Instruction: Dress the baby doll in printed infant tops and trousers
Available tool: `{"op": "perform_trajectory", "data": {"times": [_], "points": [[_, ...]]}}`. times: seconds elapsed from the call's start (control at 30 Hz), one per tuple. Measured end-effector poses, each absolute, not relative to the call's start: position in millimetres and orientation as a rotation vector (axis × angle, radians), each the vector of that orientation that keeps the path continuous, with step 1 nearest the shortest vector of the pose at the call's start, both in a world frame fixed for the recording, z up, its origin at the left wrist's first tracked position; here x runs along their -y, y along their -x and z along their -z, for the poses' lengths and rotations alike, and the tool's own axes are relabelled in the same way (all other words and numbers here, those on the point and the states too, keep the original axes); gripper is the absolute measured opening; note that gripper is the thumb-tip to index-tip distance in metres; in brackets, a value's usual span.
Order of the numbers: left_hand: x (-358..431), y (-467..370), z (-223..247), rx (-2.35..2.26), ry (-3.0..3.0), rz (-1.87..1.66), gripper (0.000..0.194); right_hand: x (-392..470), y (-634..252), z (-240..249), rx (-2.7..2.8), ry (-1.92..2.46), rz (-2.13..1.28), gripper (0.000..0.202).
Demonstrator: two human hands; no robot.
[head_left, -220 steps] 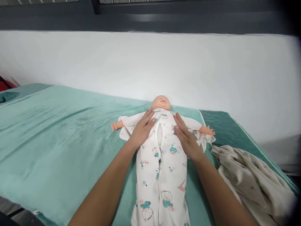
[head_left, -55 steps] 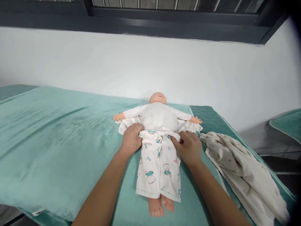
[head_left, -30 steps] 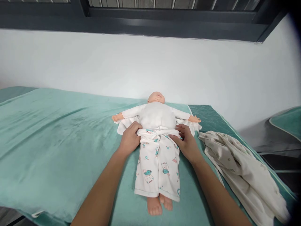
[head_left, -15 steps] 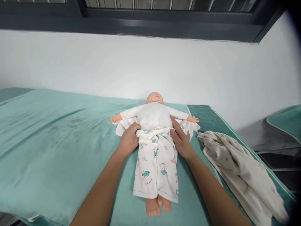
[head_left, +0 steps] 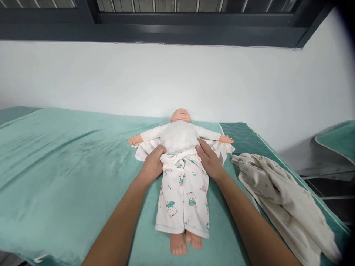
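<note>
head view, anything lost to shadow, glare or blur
Head view: the left hand, right hand and printed garment look clear; head view: no harsh glare, though the doll's white top is pale, showing few folds; head view: soft shadow dims the white wall low on the right; head view: dark blur fills the right-hand corners, near the beige cloth.

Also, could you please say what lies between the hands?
Between the left hand and right hand, the head view shows the bunched waist of the printed trousers on the baby doll.
</note>
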State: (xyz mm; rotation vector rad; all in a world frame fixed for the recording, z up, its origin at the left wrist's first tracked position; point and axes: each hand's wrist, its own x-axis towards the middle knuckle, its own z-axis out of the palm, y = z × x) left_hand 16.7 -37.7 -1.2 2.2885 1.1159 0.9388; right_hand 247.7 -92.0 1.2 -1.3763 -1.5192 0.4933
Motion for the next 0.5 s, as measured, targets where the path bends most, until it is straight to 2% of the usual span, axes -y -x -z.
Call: {"op": "perform_trajectory", "data": {"times": [0.2, 0.37, 0.5], "points": [[38.2, -16.5, -2.0, -1.145, -2.261, -0.959, 0.014, 89.1, -245.0, 9.5, 1.441, 1.326, -0.34, 0.047], [38.2, -16.7, -3.3, -1.151, -2.251, -0.956, 0.014, 90.3, -247.1, 8.6, 1.462, 1.323, -0.547, 0.061], [37.8, -16.7, -2.6, -1.145, -2.256, -0.965, 0.013, 91.9, -248.7, 5.3, 1.462, 1.334, -0.669, 0.064]]}}
